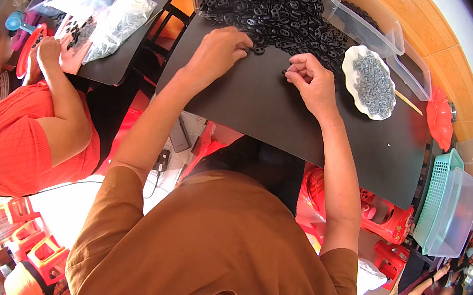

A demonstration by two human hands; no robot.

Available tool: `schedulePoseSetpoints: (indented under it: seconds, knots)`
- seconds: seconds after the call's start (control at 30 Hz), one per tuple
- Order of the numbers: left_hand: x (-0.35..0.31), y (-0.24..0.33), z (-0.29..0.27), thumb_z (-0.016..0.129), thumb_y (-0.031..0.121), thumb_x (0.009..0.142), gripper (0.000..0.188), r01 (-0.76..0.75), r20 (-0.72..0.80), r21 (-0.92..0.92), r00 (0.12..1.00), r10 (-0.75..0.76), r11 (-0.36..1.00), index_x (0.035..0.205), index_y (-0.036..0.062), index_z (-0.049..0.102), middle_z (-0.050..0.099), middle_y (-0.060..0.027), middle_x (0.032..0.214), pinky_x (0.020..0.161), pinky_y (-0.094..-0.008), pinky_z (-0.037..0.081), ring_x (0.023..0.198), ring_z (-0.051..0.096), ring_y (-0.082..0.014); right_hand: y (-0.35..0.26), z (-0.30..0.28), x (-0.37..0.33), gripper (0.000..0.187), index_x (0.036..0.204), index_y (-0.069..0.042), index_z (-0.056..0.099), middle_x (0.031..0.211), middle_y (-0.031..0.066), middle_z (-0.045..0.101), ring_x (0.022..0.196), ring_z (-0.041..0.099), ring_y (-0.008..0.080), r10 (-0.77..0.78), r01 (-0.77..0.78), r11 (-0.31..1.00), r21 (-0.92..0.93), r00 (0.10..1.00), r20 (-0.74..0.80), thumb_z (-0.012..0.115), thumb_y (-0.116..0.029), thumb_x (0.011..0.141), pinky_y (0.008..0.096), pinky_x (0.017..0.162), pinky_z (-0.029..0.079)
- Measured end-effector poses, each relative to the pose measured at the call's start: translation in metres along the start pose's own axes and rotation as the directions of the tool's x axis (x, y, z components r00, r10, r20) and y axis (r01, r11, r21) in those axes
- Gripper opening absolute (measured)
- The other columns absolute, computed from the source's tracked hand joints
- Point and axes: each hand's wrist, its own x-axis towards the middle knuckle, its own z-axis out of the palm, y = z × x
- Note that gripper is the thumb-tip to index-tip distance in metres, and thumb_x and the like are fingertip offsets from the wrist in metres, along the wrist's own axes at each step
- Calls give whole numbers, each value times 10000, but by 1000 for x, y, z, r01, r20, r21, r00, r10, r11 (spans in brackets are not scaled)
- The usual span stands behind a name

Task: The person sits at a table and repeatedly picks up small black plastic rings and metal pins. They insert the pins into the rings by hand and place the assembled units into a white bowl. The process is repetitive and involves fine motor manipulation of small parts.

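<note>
Picking two-holed black links [261, 7] at twelve o'clock on the counter [242, 100] seems in hand — left hand [218, 51] at eleven, curled, grip unclear; right hand [312, 81] at one, apparently pinching a dark bit [284, 71]. Next calls for fine fingertip placement.

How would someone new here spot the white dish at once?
Start at the dark table, with its big pile of black pieces at the far side. To the right of the person's right hand lies the white dish, heaped with thin silvery-grey pieces. Its wavy rim sets it apart from the straight-sided clear bin beyond it.
</note>
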Motion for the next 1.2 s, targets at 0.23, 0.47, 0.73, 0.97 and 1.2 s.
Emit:
schedulePoseSetpoints:
  seconds: [0.23,0.47,0.73,0.97,1.2]
  knots:
    - [2,27,18,717,29,827,175,126,108,-443,990,-86,888,999,-5,708,706,-66,917,780,-272,549,839,687,-141,-4,4,-2,266,1028,-52,592,803,63,703,693,666,136,-42,48,993,-107,998,52,728,-16,802,275,655,508]
    - [0,27,36,701,38,862,173,229,206,-572,970,-132,788,1027,-12,700,712,-46,910,767,-238,545,849,671,-91,-4,7,-1,341,1079,-87,552,779,56,684,656,652,172,-86,97,979,-180,994,67,721,-12,792,296,634,504]
    - [-1,28,37,688,18,868,161,235,214,-636,969,-125,735,1026,-16,694,706,-42,918,762,-224,540,851,667,-82,-4,10,-1,348,1072,-91,550,764,54,675,641,647,174,-68,77,976,-204,996,50,730,-26,782,303,621,502]
    - [-2,28,38,694,25,868,157,203,189,-610,976,-108,766,1021,-11,699,707,-40,916,761,-224,541,843,665,-80,-3,11,-2,335,1064,-88,554,775,59,669,641,648,174,-67,77,976,-204,996,52,732,-29,786,302,620,504]
    - [-4,30,37,702,42,872,150,142,155,-576,986,-62,805,1013,-10,702,714,-43,919,753,-226,543,827,664,-75,-4,11,-2,329,1058,-86,555,778,60,669,638,643,170,-93,101,973,-209,995,44,730,-22,787,297,619,507]
